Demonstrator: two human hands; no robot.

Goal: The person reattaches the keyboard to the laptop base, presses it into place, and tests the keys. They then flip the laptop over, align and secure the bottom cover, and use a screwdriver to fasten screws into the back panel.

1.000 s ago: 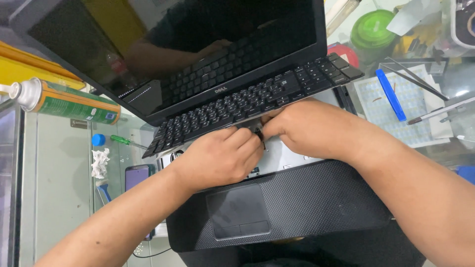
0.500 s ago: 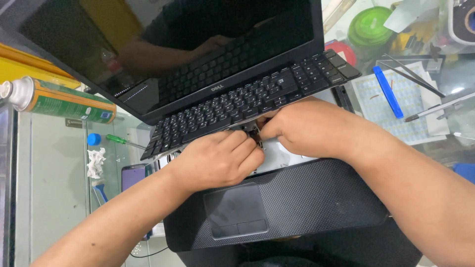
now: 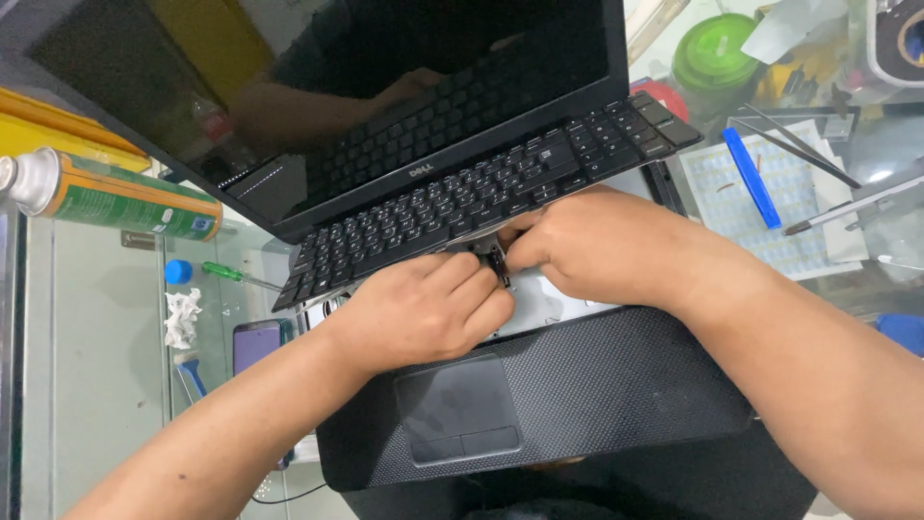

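A black laptop (image 3: 577, 404) lies open in front of me, its dark screen (image 3: 385, 87) tilted back. Its black keyboard (image 3: 481, 193) is lifted loose from the base and leans up against the screen, baring a silver tray (image 3: 544, 299) beneath. My left hand (image 3: 419, 308) and my right hand (image 3: 597, 241) meet under the keyboard's front edge. Fingertips of both pinch a small dark connector or ribbon end (image 3: 494, 258) there; how exactly it is gripped is hidden by the fingers.
A green and orange spray can (image 3: 115, 197) lies at the left. On the glass shelf below are a green screwdriver (image 3: 231, 274), crumpled tissue (image 3: 181, 318) and a phone (image 3: 255, 342). At the right lie a blue pry tool (image 3: 751, 178), tweezers (image 3: 799, 144) and a green-lidded jar (image 3: 717, 53).
The hands stay at the same spot under the keyboard edge; fingers shift only slightly. The view has drifted a little.
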